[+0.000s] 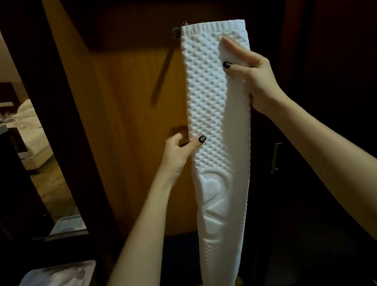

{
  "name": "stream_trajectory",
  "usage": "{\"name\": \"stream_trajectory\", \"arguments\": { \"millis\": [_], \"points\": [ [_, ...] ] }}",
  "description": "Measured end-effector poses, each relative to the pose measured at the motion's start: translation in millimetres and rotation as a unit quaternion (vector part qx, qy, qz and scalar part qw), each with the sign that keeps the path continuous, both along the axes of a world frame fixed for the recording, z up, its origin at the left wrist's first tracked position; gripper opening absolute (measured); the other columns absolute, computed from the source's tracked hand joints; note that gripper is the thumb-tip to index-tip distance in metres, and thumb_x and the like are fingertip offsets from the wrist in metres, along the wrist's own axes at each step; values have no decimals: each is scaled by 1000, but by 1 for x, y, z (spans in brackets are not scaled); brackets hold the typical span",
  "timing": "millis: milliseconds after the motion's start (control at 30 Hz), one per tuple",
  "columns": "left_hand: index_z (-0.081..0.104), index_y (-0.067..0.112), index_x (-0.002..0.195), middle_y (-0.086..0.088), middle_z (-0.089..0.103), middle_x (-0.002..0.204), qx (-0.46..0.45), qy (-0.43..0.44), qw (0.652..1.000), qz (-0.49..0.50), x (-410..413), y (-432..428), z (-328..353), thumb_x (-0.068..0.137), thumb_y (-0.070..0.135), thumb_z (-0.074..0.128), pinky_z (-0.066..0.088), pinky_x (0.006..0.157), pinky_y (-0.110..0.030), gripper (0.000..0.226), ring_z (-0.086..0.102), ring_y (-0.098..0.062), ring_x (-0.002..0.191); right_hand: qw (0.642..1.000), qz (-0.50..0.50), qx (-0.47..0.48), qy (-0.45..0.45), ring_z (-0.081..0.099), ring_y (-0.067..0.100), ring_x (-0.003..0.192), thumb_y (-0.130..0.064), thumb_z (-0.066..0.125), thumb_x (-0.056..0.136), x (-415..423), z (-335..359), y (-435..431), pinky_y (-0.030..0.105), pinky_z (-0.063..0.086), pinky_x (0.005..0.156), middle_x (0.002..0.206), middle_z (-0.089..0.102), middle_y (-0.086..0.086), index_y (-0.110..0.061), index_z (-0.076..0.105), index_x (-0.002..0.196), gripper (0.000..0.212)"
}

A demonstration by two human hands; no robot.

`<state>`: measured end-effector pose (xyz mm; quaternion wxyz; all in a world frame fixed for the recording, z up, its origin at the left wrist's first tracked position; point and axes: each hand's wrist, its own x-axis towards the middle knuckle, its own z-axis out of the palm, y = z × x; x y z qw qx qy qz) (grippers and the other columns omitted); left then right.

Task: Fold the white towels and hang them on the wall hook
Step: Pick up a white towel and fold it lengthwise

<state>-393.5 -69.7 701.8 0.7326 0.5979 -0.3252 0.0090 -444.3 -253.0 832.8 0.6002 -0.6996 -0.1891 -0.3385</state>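
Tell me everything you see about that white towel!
The white towel is folded into a long, narrow strip hanging down, its top at the metal hook on the wooden panel. It looks soft, with bumpy dots, a ribbed top band and a raised heart below. The left hand pinches its left edge midway; the right hand grips its right edge higher up.

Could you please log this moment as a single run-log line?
stage: hanging | white towel: folded long, top edge at wall hook | left hand: pinches left edge | right hand: grips right edge
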Motion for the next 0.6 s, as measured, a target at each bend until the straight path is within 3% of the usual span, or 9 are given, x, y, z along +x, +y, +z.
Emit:
{"name": "stream_trajectory", "arguments": {
  "millis": [67,133,267,400,500,600],
  "points": [
    [66,21,101,15,73,93,8,16,997,-70,0,1,4,85,16,67,49,73,-12,17,67,-1,90,999,21,7,25,55,8,124,4,60,87,1,5,-5,21,48,96,135,57,-8,-19,56,133,51],
    [67,19,102,10,74,95,25,33,994,-103,0,0,7,78,27,69,52,74,-17,26,68,-6,92,999,28,7,45,57,4,121,5,60,87,1,9,-10,18,47,92,126,62,-16,-21,56,132,52],
    [70,15,81,13,71,74,63,-1,996,-59,-1,-5,15,83,13,68,48,70,-17,4,63,1,74,998,18,19,63,59,-8,111,5,57,86,0,14,-19,11,46,87,116,63,-22,-18,53,137,55],
    [69,21,64,18,61,54,36,-60,997,30,-4,-11,17,76,11,77,38,53,-12,18,53,6,56,997,17,29,67,60,-8,109,5,55,88,-3,17,-25,11,47,85,117,62,-21,-16,51,138,55],
    [66,24,59,15,59,53,37,-113,989,89,-7,-15,17,78,24,77,36,49,-16,22,50,0,52,996,38,31,70,56,-1,119,2,56,88,-6,20,-32,21,47,99,122,61,-21,-24,55,133,52],
    [70,18,70,9,69,67,-51,0,999,-18,-14,-11,21,84,37,61,47,58,-15,25,63,-5,64,987,108,85,79,53,18,128,-2,53,89,-9,23,-40,34,45,105,144,50,-2,-28,55,126,46]
  ]
}}
